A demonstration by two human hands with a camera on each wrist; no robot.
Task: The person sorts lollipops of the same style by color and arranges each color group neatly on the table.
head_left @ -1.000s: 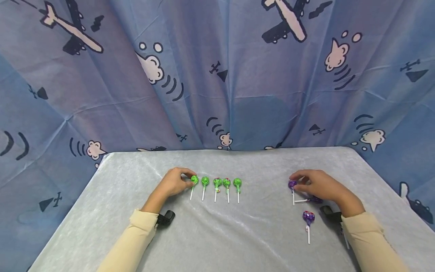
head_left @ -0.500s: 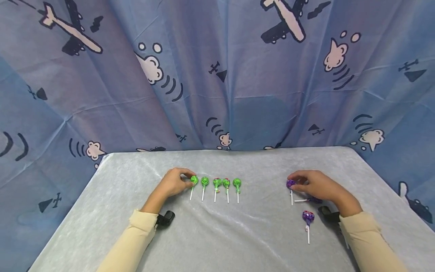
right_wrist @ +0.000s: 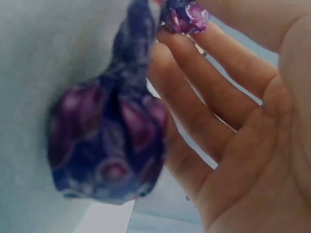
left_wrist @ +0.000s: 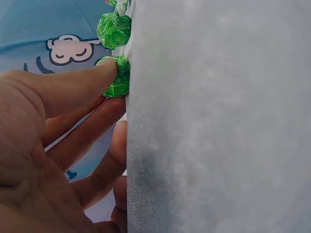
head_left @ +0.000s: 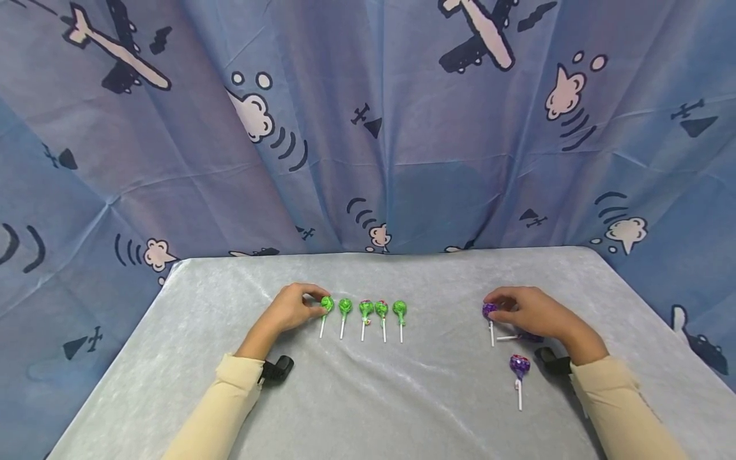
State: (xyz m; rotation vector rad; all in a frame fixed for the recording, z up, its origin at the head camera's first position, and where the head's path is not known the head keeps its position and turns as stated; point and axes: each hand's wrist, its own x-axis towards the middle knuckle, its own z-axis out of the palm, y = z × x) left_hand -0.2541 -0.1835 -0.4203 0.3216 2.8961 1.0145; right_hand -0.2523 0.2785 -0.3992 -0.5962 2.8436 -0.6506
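Note:
My left hand pinches the head of a green-wrapped lollipop at the left end of a row of several green lollipops. In the left wrist view, the thumb lies on this lollipop, beside another green head. On the right, my right hand holds a purple lollipop between thumb and fingers, its white stick pointing toward me. A second purple lollipop lies sideways under that hand, partly hidden. Nearer to me rests a third purple lollipop.
A pale grey cloth covers the table. Behind its far edge hangs a blue curtain printed with planes and clouds. More green lollipops stretch to the right of my left hand, sticks toward me.
My right hand has slid slightly left with the purple lollipop. The left hand stays on its green lollipop, and the whole head view shifts a little.

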